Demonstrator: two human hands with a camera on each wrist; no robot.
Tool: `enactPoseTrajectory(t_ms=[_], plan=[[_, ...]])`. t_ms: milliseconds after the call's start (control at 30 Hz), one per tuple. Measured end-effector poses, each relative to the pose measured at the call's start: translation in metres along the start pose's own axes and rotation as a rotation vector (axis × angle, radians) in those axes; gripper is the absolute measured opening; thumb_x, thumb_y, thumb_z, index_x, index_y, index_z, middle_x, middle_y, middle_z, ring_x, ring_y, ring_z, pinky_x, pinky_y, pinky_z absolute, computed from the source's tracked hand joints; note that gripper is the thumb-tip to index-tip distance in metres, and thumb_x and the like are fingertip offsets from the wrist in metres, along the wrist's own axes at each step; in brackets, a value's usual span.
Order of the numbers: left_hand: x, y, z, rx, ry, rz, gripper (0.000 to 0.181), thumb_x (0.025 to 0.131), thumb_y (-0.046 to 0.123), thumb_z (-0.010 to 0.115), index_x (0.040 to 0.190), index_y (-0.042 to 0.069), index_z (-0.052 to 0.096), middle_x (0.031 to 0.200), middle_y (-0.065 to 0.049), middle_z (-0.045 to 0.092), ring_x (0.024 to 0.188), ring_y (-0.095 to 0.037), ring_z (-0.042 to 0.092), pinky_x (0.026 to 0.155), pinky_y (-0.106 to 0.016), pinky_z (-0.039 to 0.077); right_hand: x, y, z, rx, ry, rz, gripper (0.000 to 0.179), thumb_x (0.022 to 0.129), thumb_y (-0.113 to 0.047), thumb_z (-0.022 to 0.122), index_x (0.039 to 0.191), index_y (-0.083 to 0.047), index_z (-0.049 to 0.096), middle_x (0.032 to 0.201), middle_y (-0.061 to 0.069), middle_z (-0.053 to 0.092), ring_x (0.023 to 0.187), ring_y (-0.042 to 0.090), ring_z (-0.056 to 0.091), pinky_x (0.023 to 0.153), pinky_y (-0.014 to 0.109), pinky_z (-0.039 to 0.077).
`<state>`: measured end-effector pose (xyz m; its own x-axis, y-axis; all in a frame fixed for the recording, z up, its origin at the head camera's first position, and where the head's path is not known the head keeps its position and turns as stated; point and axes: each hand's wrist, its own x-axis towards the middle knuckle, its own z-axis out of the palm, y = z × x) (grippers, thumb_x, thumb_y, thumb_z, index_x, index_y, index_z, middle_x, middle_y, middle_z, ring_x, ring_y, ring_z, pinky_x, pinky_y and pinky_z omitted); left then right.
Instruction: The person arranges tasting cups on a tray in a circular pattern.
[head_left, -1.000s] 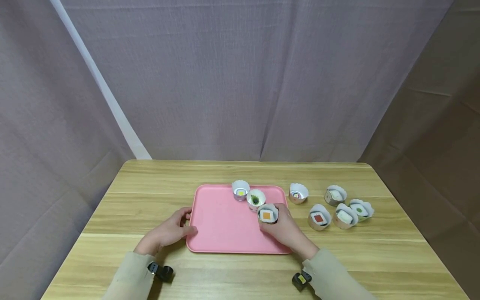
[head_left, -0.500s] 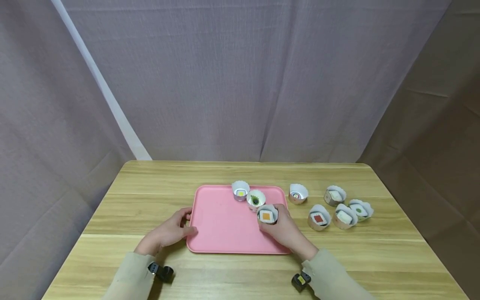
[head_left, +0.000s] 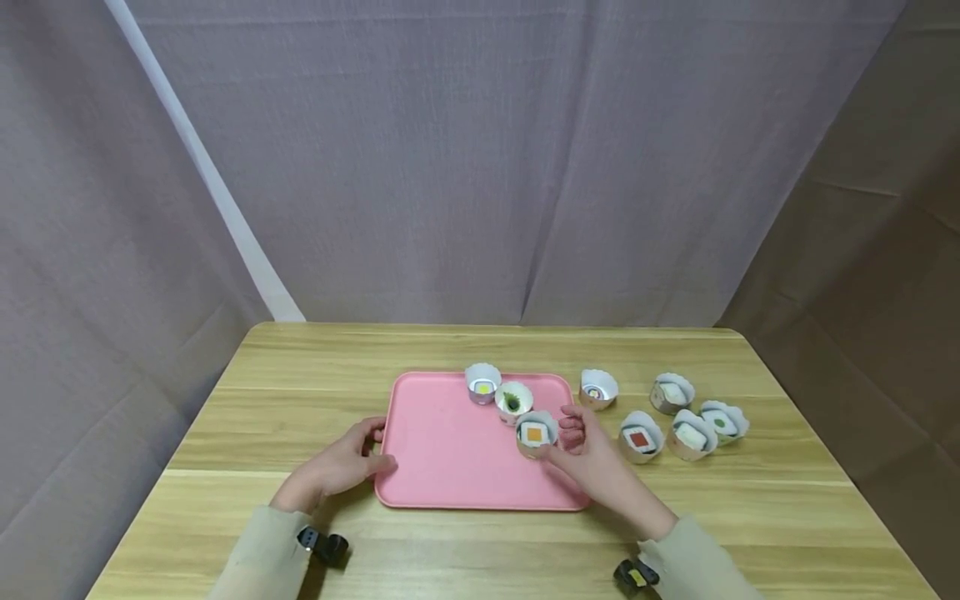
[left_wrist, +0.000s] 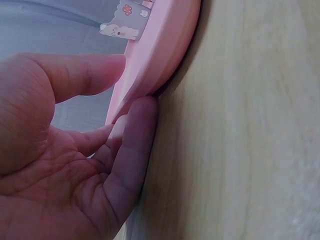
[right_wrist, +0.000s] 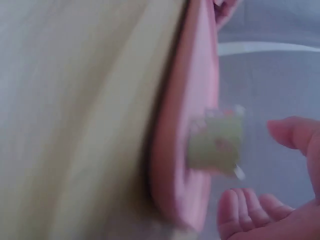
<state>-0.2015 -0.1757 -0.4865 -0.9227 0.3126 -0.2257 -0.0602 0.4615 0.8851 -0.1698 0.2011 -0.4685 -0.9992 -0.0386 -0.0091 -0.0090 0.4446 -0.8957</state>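
My left hand (head_left: 337, 457) holds the left edge of a pink tray (head_left: 457, 467), thumb over the rim and fingers against the outer side. In the left wrist view, the fingertips (left_wrist: 142, 107) meet the tray's edge. A scalloped paper baking cup (head_left: 527, 451) stands on the tray's right part, containing a white square piece with an orange centre. Just right of it is my right hand (head_left: 596, 462), thumb and fingers spread apart. The right wrist view shows this hand apart from the blurred cup (right_wrist: 217, 142). Behind it on the tray are a cup with a green piece (head_left: 513, 402) and another with a yellow-centred piece (head_left: 483, 382).
Right of the tray, several more filled paper cups stand on the wooden table (head_left: 480, 554). Among them are one with a red-centred piece (head_left: 640, 437) and one with a round patterned piece (head_left: 597, 389). A grey curtain (head_left: 420, 167) hangs behind the table.
My right hand has let go of the cup with the orange-centred piece and drawn back slightly to the right. The cup stays on the tray. My left hand keeps its place.
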Motion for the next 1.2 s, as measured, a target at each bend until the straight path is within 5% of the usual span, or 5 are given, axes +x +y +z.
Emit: enactPoseTrajectory(t_ms=[267, 467, 700, 933, 1200], plan=[[-0.001, 0.0, -0.001, -0.024, -0.011, 0.005, 0.063, 0.086, 0.013, 0.071, 0.141, 0.003, 0.041, 0.116, -0.012, 0.047, 0.098, -0.025, 0.044, 0.079, -0.035, 0.039, -0.014, 0.005, -0.061, -0.207, 0.16, -0.105, 0.068, 0.085, -0.033, 0.075, 0.131, 0.004, 0.042, 0.115, 0.019, 0.052, 0.099, 0.03, 0.05, 0.077, 0.028, 0.047], [-0.003, 0.001, -0.001, 0.005, -0.022, 0.001, 0.064, 0.088, 0.017, 0.069, 0.143, 0.003, 0.039, 0.118, -0.012, 0.046, 0.099, -0.026, 0.043, 0.079, -0.033, 0.038, -0.023, 0.012, -0.086, -0.33, 0.263, -0.131, 0.075, 0.083, -0.039, 0.076, 0.133, 0.004, 0.042, 0.117, 0.018, 0.05, 0.104, 0.031, 0.048, 0.079, 0.033, 0.043], [-0.001, -0.001, 0.0, -0.003, -0.007, -0.006, 0.063, 0.087, 0.016, 0.07, 0.142, 0.004, 0.041, 0.117, -0.012, 0.047, 0.095, -0.025, 0.044, 0.075, -0.034, 0.04, -0.026, 0.017, -0.094, -0.353, 0.237, -0.06, 0.086, 0.082, -0.043, 0.075, 0.139, 0.007, 0.036, 0.125, 0.026, 0.045, 0.109, 0.039, 0.048, 0.088, 0.053, 0.042], [-0.001, 0.0, 0.0, -0.032, -0.006, -0.009, 0.066, 0.085, 0.015, 0.072, 0.142, 0.003, 0.04, 0.116, -0.011, 0.046, 0.098, -0.025, 0.042, 0.078, -0.035, 0.038, -0.024, 0.027, -0.092, -0.404, 0.242, -0.024, 0.092, 0.079, -0.049, 0.076, 0.142, 0.005, 0.035, 0.127, 0.028, 0.043, 0.109, 0.04, 0.047, 0.084, 0.054, 0.043], [-0.002, 0.0, -0.001, -0.005, -0.014, -0.013, 0.067, 0.087, 0.016, 0.069, 0.144, 0.002, 0.037, 0.116, -0.012, 0.045, 0.096, -0.026, 0.042, 0.075, -0.034, 0.04, -0.02, 0.034, -0.086, -0.444, 0.238, -0.054, 0.087, 0.082, -0.037, 0.077, 0.141, 0.01, 0.035, 0.127, 0.033, 0.044, 0.111, 0.045, 0.047, 0.087, 0.059, 0.04]])
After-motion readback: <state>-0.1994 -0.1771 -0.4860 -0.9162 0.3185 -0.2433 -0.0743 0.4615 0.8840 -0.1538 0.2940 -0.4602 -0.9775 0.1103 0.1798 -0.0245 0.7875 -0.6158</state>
